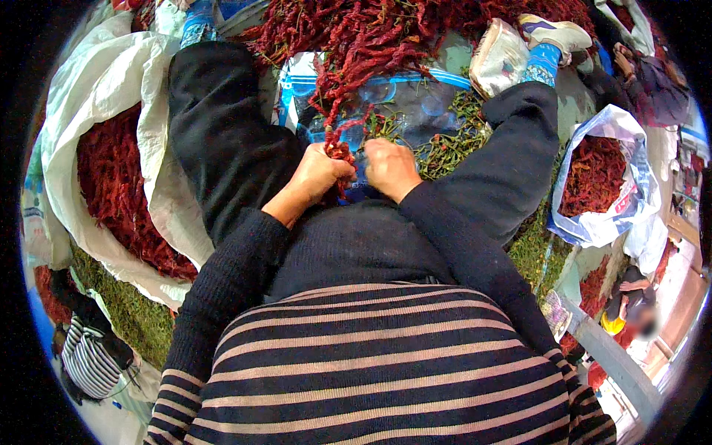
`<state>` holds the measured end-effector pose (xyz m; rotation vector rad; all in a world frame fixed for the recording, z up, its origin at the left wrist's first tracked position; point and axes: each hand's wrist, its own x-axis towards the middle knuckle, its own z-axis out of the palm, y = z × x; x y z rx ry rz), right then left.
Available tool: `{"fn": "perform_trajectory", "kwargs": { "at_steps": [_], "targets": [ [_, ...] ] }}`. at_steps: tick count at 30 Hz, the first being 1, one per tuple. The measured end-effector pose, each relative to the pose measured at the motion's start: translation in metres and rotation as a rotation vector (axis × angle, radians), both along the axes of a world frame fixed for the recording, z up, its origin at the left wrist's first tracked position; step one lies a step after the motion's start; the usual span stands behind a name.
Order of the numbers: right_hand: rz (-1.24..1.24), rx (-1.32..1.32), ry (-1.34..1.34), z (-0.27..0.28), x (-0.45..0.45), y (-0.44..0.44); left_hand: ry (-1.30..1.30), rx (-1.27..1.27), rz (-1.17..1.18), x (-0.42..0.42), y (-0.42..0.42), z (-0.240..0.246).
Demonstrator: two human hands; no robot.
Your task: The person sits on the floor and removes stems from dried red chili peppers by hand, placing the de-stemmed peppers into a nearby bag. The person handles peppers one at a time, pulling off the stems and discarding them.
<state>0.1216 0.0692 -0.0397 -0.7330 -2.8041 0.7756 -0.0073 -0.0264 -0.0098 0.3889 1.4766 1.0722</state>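
My left hand (320, 169) is closed around several dried red chilies (340, 153), bunched between my thighs. Just to its right, my right hand (391, 167) has its fingers curled in beside a chili and some green stems; whether it grips one cannot be told. Beneath both hands lies a dark blue patterned plastic sheet or sack (411, 105). Green chili stems (453, 150) are scattered on it near my right thigh. A large heap of dried red chilies (372, 33) spreads beyond the hands, its near end reaching down towards my left hand.
A big white woven sack (92, 92) of red chilies stands at my left. On the right is a smaller plastic sack (639, 208) of chilies. Green stems (130, 308) lie behind the left sack. Other people sit at the far right (656, 89), lower right (634, 300) and lower left (92, 356).
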Motion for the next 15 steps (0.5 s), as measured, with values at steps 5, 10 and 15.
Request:
{"fn": "perform_trajectory", "kwargs": {
  "at_steps": [5, 10, 15],
  "targets": [
    [-0.079, -0.137, -0.148, -0.002, 0.012, 0.012, -0.091, 0.011, 0.194, -0.007, -0.008, -0.011],
    [-0.197, -0.184, -0.083, -0.015, -0.006, 0.024, -0.15, -0.037, 0.261, -0.012, -0.002, -0.011],
    [-0.193, -0.16, -0.21, -0.026, -0.03, 0.034, -0.089, -0.074, 0.22, -0.017, -0.004, -0.015]
  ]
}}
